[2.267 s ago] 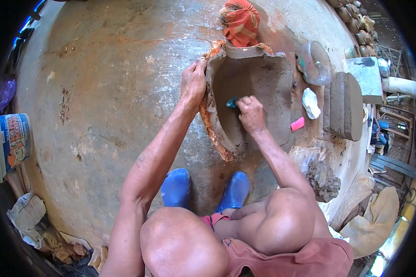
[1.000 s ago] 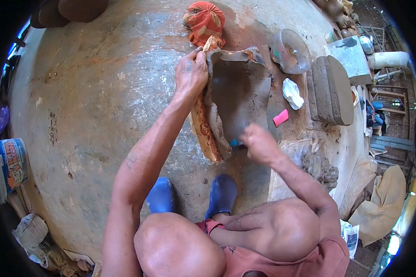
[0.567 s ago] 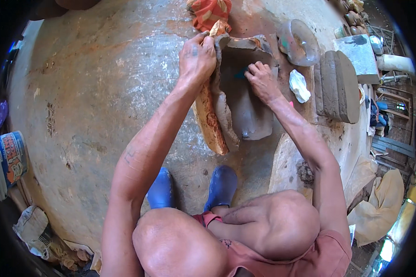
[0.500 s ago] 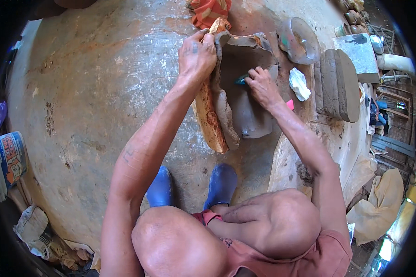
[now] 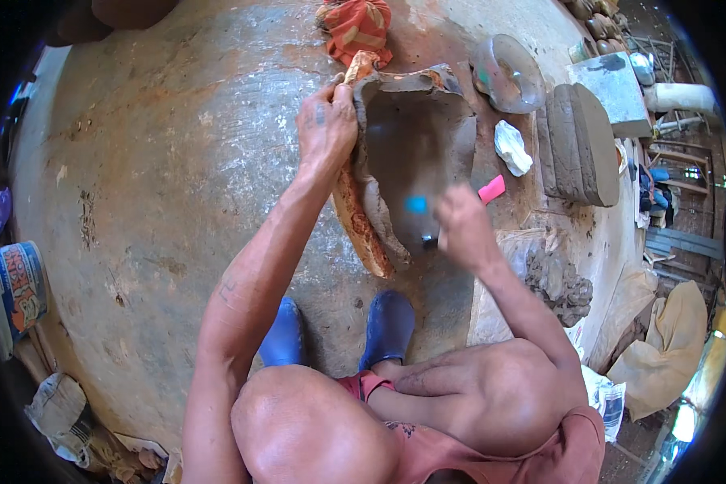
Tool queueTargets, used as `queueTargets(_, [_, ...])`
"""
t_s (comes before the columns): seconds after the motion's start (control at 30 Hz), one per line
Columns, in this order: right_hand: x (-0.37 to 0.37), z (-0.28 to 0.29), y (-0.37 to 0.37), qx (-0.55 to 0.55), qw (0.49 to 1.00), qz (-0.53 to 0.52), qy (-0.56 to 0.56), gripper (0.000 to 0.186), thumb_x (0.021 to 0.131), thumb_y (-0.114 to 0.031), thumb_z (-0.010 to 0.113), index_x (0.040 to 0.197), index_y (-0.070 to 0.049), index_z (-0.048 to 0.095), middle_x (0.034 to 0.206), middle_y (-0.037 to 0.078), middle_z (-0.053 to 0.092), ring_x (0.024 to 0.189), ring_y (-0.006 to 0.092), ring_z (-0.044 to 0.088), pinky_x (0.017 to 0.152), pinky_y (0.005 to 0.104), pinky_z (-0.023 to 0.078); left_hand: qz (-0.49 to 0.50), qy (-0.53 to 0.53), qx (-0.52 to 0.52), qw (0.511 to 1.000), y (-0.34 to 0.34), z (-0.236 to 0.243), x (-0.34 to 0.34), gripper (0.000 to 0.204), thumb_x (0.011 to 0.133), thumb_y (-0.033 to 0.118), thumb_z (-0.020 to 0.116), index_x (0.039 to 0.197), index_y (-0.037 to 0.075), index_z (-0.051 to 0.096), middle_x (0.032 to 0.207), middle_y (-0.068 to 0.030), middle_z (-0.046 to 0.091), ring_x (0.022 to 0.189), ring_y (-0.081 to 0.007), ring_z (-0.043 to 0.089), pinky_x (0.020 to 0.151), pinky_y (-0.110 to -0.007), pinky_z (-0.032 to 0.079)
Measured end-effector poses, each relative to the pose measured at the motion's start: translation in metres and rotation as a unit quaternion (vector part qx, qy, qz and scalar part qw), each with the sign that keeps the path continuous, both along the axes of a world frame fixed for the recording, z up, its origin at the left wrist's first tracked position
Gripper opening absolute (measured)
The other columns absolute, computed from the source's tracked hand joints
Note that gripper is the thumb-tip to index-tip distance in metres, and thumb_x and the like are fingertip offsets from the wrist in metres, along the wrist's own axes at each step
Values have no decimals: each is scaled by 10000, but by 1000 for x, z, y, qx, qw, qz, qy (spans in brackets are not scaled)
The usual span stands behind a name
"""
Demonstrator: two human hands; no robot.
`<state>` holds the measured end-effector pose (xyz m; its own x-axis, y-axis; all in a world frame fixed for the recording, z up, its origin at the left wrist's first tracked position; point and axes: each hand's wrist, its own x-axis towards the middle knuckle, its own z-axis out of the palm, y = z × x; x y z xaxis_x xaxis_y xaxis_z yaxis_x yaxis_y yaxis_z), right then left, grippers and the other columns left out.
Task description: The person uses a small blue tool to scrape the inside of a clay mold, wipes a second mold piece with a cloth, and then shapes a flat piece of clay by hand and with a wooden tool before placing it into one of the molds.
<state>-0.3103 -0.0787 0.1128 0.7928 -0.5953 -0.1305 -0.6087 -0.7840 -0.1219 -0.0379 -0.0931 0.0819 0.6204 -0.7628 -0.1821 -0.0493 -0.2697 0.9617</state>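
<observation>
My left hand (image 5: 325, 129) is closed on the left rim of a large, open grey clay form (image 5: 407, 141), which has a rough orange-brown piece (image 5: 357, 226) along that side. My right hand (image 5: 465, 226), blurred by motion, is closed at the form's lower inside, with a small teal tool (image 5: 415, 204) at its fingers. Just right of the form lie a bright pink flat piece (image 5: 490, 189) and a crumpled white lump (image 5: 513, 148).
A red cloth bundle (image 5: 355, 28) sits beyond the form. To the right are a plastic bowl (image 5: 524, 77), stacked clay slabs (image 5: 589, 145), a pale block (image 5: 621, 101) and clay lumps (image 5: 557, 282). A printed bucket (image 5: 16, 294) stands at far left, my blue shoes (image 5: 387, 323) below.
Over the last seconds my right hand has worked up and down inside the form; since half a second ago it has moved toward me. My left hand stays on the rim.
</observation>
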Motion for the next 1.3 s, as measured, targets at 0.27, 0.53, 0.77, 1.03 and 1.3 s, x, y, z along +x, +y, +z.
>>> queueTargets(0.27, [68,-77,-127,-269,937,51,-216,296,808,-26,660,1094,-34,736,1065,94,659,1003,287,620,875,416,540,18,32,-7,999,-2,-1,-2,442,970,343,507,1170,27,742,1008,-254,746,977,-363,723,902,-439,520])
queueTargets(0.53, [55,-107,-92,-91,991,88,-47,107,773,-53,668,856,-76,732,968,91,621,978,280,608,864,404,538,15,48,4,999,8,3,4,438,966,336,522,1048,-33,742,826,-185,717,800,-262,679,800,-422,514])
queueTargets(0.77, [-8,-59,15,37,995,86,36,73,762,-66,667,795,-59,731,921,119,643,941,295,631,857,432,551,23,52,4,998,17,-7,6,375,1014,276,552,1114,-29,745,942,-67,732,827,-141,627,768,-318,501])
queueTargets(1.03, [7,6,12,-117,991,-57,26,94,815,-67,644,845,-11,712,917,131,625,917,284,662,732,409,600,99,198,-68,973,46,-22,12,331,1027,231,527,1046,-25,735,861,-35,692,771,-121,589,708,-316,482])
queueTargets(1.3, [5,-58,47,-63,993,-86,50,143,772,-53,672,862,42,728,889,180,653,852,310,688,766,423,612,128,249,-83,956,69,-43,17,299,1036,229,541,1053,-3,727,904,-35,691,800,-127,602,733,-312,498])
